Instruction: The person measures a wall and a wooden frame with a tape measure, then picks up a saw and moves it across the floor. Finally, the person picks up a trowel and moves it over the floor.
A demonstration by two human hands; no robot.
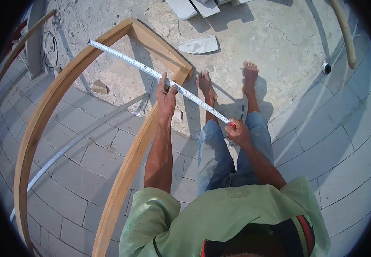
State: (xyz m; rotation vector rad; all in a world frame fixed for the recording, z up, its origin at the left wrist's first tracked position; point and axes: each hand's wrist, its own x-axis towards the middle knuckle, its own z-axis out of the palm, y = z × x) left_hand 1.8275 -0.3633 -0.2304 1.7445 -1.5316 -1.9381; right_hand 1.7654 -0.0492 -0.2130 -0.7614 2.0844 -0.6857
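Note:
A tape measure's white blade (130, 61) stretches across a wooden frame (44, 109), which looks curved through the lens. Its hooked end meets the frame's left beam. My left hand (166, 97) grips the blade near the right beam (130, 175), fingers closed around the strip. In my right hand (239, 135), closed in front of my knees, is the tape's red case (231, 125), mostly covered by the fingers. Between the hands the blade runs straight. A shorter crosspiece (157, 45) joins the two beams at the far end.
A flat broken slab (199, 44) and pale blocks (183, 8) lie on the concrete ahead. Beneath the frame is a long thin strip (83, 133). A small stone chunk (100, 87) sits inside it. On the right are a curved pole (344, 36) and a small round object (326, 67).

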